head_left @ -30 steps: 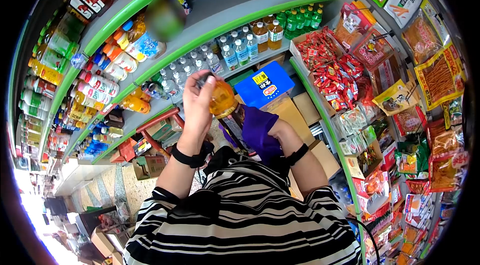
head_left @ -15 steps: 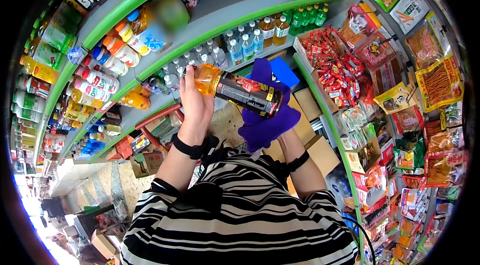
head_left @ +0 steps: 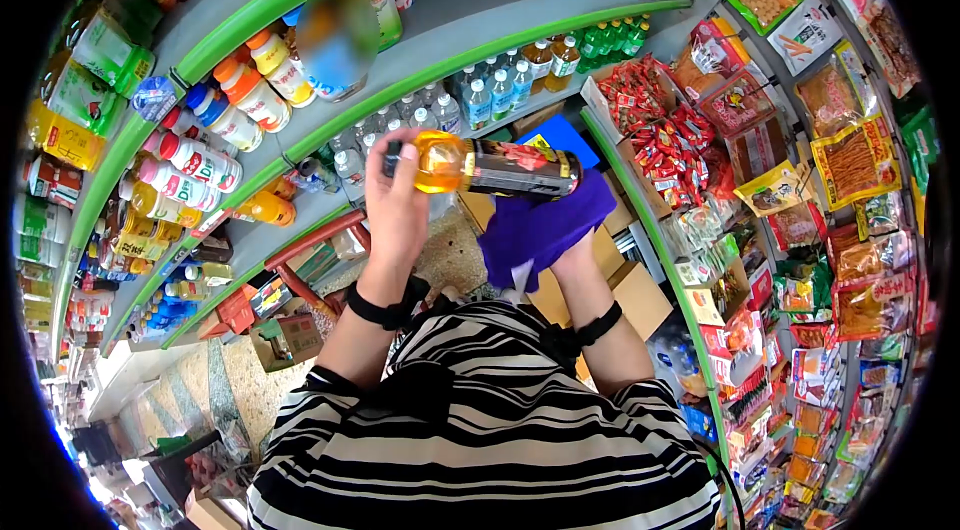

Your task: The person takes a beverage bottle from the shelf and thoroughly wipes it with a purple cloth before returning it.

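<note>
My left hand [head_left: 396,202] is closed around the capped neck of a drink bottle [head_left: 515,168] with amber liquid and a black label. The bottle lies almost level in front of me, its base pointing right. Just under its base end hangs a purple cloth [head_left: 545,228], bunched over my right hand [head_left: 578,258]. Those right fingers are mostly hidden by the cloth, which they grip. In this view the bottle's lower side overlaps the cloth's top edge.
Green-edged shelves [head_left: 440,80] curve across the front and left, bearing drink bottles, including white milk-drink bottles [head_left: 205,162]. Packaged snacks [head_left: 850,165] hang on the right above a box of red packets [head_left: 680,155]. Cardboard boxes [head_left: 640,300] and a red-handled frame [head_left: 315,240] stand low down.
The bottle has swung from a downward slant to nearly level. My right hand and the cloth have come off its base and now sit below it.
</note>
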Action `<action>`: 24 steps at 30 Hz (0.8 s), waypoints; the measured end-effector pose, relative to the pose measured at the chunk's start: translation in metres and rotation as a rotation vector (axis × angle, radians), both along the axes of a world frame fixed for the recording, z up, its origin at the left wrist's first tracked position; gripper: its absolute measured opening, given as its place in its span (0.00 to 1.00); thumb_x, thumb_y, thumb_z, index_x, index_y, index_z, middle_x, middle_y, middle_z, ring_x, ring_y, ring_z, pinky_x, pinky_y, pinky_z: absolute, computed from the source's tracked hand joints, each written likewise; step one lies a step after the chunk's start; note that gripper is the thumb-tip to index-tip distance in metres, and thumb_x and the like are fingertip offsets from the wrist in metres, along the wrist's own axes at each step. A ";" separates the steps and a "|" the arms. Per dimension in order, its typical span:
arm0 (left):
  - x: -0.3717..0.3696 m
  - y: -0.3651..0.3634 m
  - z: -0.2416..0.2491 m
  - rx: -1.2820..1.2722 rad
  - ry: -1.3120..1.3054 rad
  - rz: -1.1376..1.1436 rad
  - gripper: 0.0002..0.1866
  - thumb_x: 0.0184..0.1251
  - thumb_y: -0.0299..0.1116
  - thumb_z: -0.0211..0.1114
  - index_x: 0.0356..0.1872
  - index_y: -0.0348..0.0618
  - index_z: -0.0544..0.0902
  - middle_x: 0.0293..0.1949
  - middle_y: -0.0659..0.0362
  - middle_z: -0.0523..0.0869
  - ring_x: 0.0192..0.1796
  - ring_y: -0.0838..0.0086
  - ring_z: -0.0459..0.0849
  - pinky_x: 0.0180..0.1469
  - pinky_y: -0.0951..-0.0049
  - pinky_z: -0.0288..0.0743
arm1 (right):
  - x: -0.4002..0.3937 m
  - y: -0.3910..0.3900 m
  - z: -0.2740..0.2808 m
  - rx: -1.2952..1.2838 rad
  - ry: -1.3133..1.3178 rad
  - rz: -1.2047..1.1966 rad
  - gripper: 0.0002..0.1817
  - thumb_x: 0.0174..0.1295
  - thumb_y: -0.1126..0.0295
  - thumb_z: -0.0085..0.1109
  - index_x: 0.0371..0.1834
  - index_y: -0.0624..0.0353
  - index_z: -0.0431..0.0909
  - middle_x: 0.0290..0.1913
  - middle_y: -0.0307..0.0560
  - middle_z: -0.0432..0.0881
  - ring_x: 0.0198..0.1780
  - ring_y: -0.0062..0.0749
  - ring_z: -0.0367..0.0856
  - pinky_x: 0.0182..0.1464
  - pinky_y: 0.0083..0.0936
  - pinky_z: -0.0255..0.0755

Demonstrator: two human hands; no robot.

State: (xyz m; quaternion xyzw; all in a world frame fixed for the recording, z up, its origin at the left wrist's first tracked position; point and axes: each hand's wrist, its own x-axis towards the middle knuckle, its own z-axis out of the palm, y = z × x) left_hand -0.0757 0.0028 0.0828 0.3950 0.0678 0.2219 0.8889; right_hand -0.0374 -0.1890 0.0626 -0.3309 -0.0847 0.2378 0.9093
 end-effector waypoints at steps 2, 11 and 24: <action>-0.011 0.002 -0.009 0.061 0.082 -0.095 0.13 0.70 0.26 0.55 0.54 0.39 0.70 0.60 0.50 0.74 0.60 0.69 0.73 0.61 0.67 0.70 | -0.002 -0.001 0.001 0.309 0.169 0.033 0.34 0.67 0.43 0.40 0.62 0.63 0.65 0.59 0.56 0.73 0.58 0.43 0.74 0.63 0.41 0.67; -0.045 0.004 -0.025 0.825 -0.151 -0.211 0.28 0.60 0.20 0.62 0.62 0.35 0.65 0.68 0.43 0.64 0.70 0.59 0.63 0.70 0.64 0.56 | -0.019 0.044 -0.002 0.236 0.343 -0.227 0.28 0.69 0.48 0.45 0.60 0.59 0.68 0.58 0.52 0.75 0.58 0.43 0.75 0.63 0.41 0.68; -0.072 0.029 -0.002 1.084 -0.221 -0.204 0.28 0.53 0.18 0.66 0.59 0.36 0.71 0.63 0.40 0.71 0.64 0.52 0.72 0.64 0.61 0.65 | -0.011 0.035 -0.029 0.108 0.343 -0.174 0.27 0.69 0.48 0.45 0.57 0.61 0.70 0.52 0.55 0.78 0.53 0.43 0.78 0.58 0.39 0.73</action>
